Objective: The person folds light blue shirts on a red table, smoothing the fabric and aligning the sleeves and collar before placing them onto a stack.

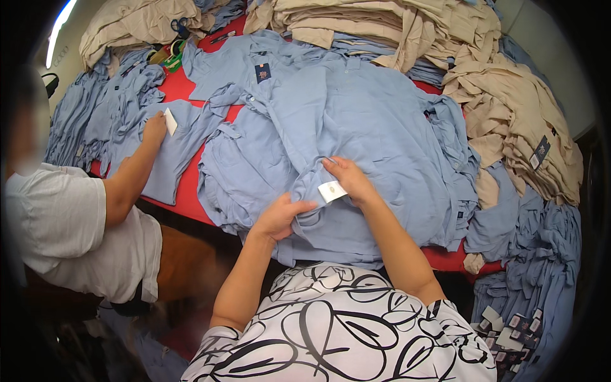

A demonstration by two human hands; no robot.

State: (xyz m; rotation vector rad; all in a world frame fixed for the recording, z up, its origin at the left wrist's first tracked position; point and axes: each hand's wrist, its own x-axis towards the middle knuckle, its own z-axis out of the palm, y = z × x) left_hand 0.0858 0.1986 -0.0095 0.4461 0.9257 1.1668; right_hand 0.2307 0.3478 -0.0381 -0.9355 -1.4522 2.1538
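Two bare hands share one blue shirt (356,130), which spreads from right beneath them to well beyond on the red tabletop (179,88). The right grip (350,180) pinches a fold of it between thumb and fingers, and a white label (332,191) shows just beside that thumb, toward the left grip. The left grip (278,216) lies nearer the body, thumb pressed over a gathered fold, its other fingers partly hidden by cloth. Whether the label is sewn on, I cannot tell.

To handle this part well, keep the pinch light and close to the label, so it faces up without creasing. Let the left grip draw its fold gently away from the right, enough to flatten the cloth between them but not strain the seam. Keep the right thumb off the label. Beige clothes (509,108) are heaped beyond and right of the right grip; left of the left grip, a co-worker's hand (154,129) holds a white card (170,121).
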